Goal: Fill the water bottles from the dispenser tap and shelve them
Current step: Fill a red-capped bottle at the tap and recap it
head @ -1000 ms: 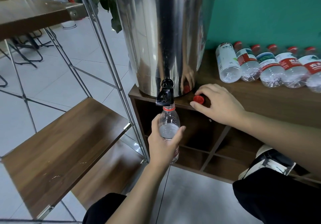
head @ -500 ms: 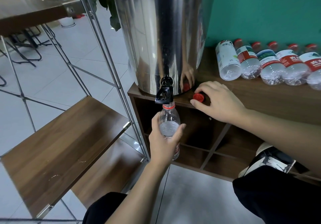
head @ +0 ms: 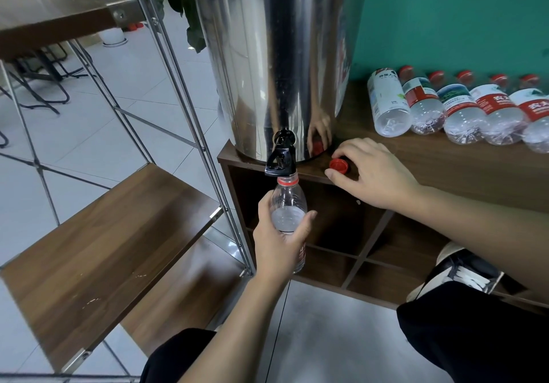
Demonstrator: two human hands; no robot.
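Clear plastic forms the bottle [head: 288, 204] gripped by the left hand [head: 280, 240], fingers and thumb curled round its body; the bottle stands upright with its red-ringed mouth directly beneath the black tap [head: 281, 157] of the steel dispenser [head: 276, 56]; water shows in it to roughly the shoulder, though the exact level is partly hidden by the hand. The right hand [head: 374, 174] rests on the wooden cabinet top [head: 445, 168] to the right of the tap, fingers curled round the loose red cap [head: 338, 165]; whether it pinches the cap or merely touches it cannot be told. Farther right, against the green wall, a row of bottles [head: 454, 106] lies on its side, red caps toward the wall. To the left stands a metal-framed rack with a wooden shelf [head: 104, 234], the likely destination.

Judged risks from this position: overflow, should the tap stay open once the level reaches the neck; spillage onto the floor and cabinet front, should the mouth drift from under the spout; a lost cap, should the right hand nudge it off the near edge; a slipping grip, should the bottle wall become wet; leakage on the shelf, should the cap be seated crookedly.
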